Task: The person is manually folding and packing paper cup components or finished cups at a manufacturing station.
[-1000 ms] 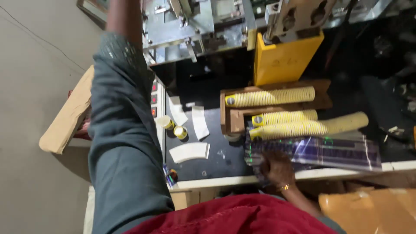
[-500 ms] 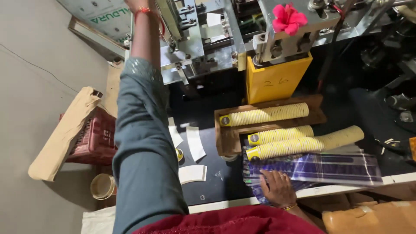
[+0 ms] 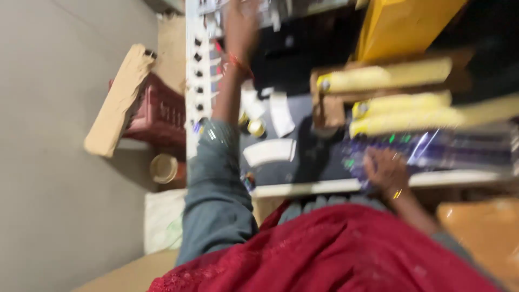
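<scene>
1. While the view has swung since a moment ago, the left hand (image 3: pixel 241 24) remains raised at the machine (image 3: pixel 227 11); its grip is blurred, unreadable.
2. Right hand (image 3: pixel 385 168) rests flat, open, on the clear plastic sleeve (image 3: pixel 459 148), just below the yellow cup stacks (image 3: pixel 400 103).

Your left hand (image 3: pixel 240 24) reaches over the bench (image 3: pixel 324 186) to the machine (image 3: pixel 227 11) behind. Your right hand (image 3: pixel 385 170) rests on the sheet (image 3: pixel 459 151) at the near edge, cup stacks (image 3: pixel 389 75) just behind it. A crate (image 3: pixel 157 111) sits on the floor, left.
</scene>
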